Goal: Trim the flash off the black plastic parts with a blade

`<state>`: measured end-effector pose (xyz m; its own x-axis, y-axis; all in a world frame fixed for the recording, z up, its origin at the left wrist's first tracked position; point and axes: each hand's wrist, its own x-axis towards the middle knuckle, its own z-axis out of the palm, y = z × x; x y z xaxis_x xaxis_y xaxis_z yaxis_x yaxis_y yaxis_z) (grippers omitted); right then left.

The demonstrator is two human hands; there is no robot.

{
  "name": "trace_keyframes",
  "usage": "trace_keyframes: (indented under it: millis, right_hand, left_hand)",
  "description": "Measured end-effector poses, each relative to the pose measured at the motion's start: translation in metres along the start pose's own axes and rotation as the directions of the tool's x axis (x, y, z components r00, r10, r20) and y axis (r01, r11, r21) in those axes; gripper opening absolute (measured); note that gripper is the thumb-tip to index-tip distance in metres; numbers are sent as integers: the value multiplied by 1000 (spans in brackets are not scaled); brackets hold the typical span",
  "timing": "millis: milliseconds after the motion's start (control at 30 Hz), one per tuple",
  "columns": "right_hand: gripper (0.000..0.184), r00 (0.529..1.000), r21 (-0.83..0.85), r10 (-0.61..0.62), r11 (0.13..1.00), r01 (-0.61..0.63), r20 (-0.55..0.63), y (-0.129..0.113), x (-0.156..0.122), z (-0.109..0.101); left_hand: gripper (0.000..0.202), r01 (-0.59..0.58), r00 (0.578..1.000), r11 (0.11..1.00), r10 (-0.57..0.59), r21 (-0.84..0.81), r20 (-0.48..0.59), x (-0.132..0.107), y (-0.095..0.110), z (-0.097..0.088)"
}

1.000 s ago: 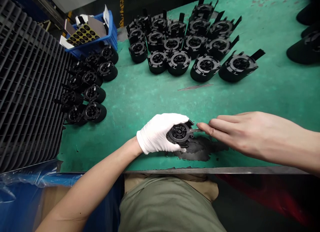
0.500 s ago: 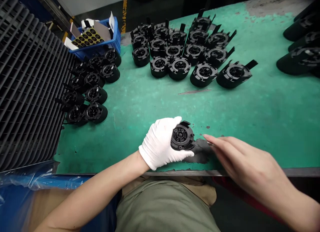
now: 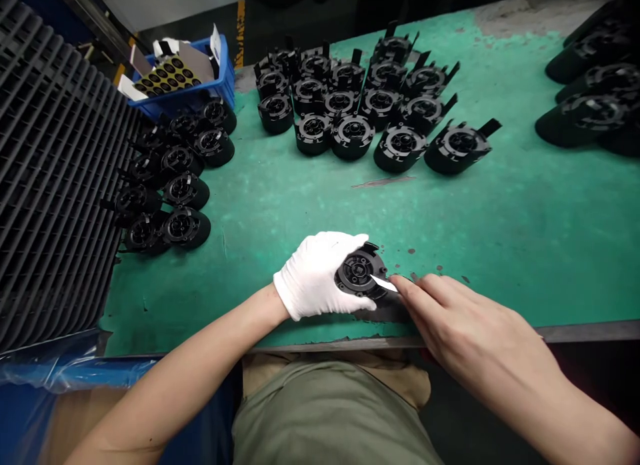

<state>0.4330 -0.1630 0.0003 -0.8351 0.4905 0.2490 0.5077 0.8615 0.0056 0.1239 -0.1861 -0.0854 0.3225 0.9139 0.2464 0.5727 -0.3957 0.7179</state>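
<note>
I have my gloved left hand (image 3: 313, 276) clamped around a round black housing (image 3: 357, 270) near the front edge of the green counter (image 3: 280, 211); my bare right hand (image 3: 463, 321) pinches a thin, shiny blade (image 3: 385, 284), its tip at the housing's ringed face.

Open lane left to right across mid tabletop (image 3: 505, 231). Blocked: far middle, black housings (image 3: 353, 137); left, second cluster (image 3: 186, 227), slatted rack (image 3: 55, 178); near middle, left hand (image 3: 315, 278), right hand (image 3: 465, 325).
</note>
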Motion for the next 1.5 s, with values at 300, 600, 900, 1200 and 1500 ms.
trace_keyframes:
  millis: [300, 600, 900, 1200, 1500]
  right_hand:
    - [42, 994, -1, -82, 997, 83, 78, 22, 9, -5]
    - [34, 996, 85, 86, 993, -83, -37, 12, -11, 5]
    - [48, 972, 377, 225, 908, -185, -66, 7, -10, 25]
    - [33, 886, 342, 438, 864, -369, -152, 31, -27, 6]
    - [29, 856, 399, 507, 809, -432, -100, 29, -54, 17]
  left_hand:
    - [118, -14, 1000, 1000, 14, -12, -7, 0, -2, -1]
    - [122, -3, 1000, 1000, 3, -21, -2, 2, -3, 1]
    - [144, 118, 992, 992, -115, -55, 42, 0, -4, 4]
    - [133, -59, 917, 992, 98, 112, -387, 51, 43, -92]
    - [135, -150, 920, 982, 182, 117, -348, 63, 22, -114]
